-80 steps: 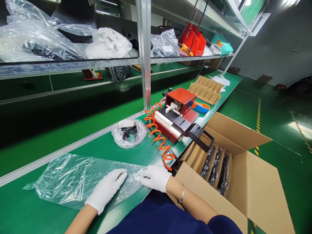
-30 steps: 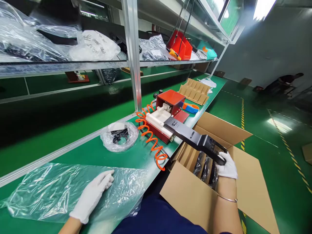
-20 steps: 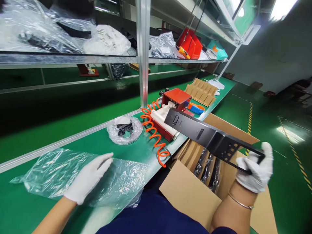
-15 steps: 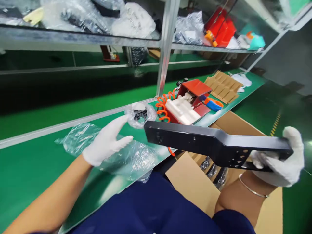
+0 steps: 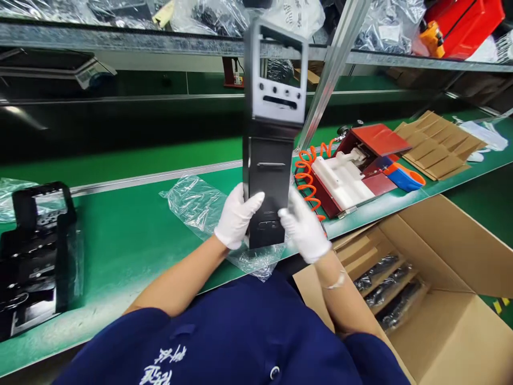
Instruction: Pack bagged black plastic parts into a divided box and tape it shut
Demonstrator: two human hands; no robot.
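Upright in front of me is a long black housing panel [image 5: 269, 166] with a rectangular window, a row of round holes and a slot in its upper part. My left hand [image 5: 238, 216], in a white glove, grips its lower left edge with the thumb across the face. On the lower right edge, my right hand [image 5: 305, 224], gloved too and slightly blurred, holds it with the fingers closed. Beneath the panel a clear plastic bag [image 5: 196, 206] lies crumpled on the green bench [image 5: 120, 240].
Several black housings [image 5: 40, 251] lie at the bench's left end. To the right are a red press fixture [image 5: 360, 166] with an orange coiled hose [image 5: 306, 182], an orange-and-blue tape roll [image 5: 406, 176] and cardboard dividers [image 5: 444, 144]. An open carton [image 5: 449, 321] with wrapped parts stands below; a loaded shelf [image 5: 160, 43] runs overhead.
The panel has swung from lying sideways on the right to standing upright in the middle. My left hand has closed on it, and my right hand has moved left. The view has shifted left.
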